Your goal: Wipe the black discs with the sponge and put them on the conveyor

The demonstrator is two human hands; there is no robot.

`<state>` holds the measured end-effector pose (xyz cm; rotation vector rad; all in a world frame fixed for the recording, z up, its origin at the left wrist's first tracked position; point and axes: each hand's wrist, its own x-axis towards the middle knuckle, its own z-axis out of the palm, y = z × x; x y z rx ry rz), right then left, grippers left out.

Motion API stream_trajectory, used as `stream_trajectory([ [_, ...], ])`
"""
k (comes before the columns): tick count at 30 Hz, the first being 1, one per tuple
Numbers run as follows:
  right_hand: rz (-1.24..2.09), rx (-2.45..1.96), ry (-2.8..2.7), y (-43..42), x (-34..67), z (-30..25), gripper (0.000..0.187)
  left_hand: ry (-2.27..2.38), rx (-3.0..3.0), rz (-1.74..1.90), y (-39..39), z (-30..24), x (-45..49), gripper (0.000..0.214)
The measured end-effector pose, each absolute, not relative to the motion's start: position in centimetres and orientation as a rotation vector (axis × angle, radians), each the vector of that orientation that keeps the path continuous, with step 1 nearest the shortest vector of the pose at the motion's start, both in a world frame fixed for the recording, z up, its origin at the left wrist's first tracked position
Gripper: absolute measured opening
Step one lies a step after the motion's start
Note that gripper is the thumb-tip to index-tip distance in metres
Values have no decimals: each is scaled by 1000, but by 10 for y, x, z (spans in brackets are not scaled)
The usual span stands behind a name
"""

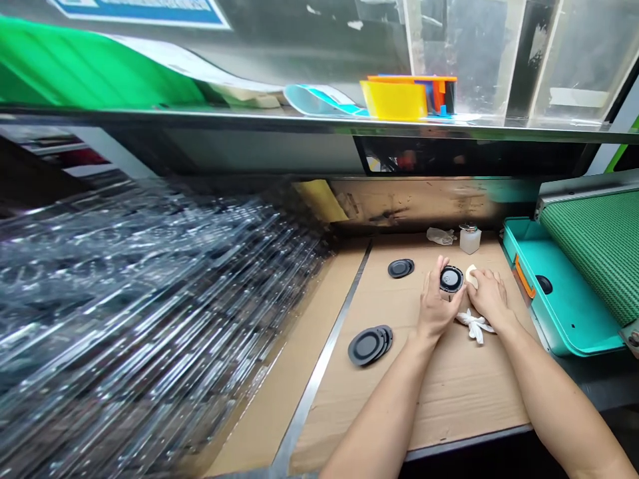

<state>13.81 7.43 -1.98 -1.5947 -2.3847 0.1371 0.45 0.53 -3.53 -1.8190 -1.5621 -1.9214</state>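
My left fingers are gripping a black-rimmed oval part by its edge, likely best for sparing its face; just beside them, my right fingers are pinching a cream pad-like piece.

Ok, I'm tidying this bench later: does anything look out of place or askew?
The nearer stack of black parts is fanned out unevenly, and a crumpled white item lies loose by the right hand.

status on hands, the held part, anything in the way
Left hand holds black part. Right hand pinches small pale piece beside it. White cloth close by right hand.
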Motion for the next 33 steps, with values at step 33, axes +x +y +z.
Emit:
stream_trajectory([
  [33,104,-1565,-2383,77,138,-18,36,-1999,-1164,-3441,4,-16,10,51],
])
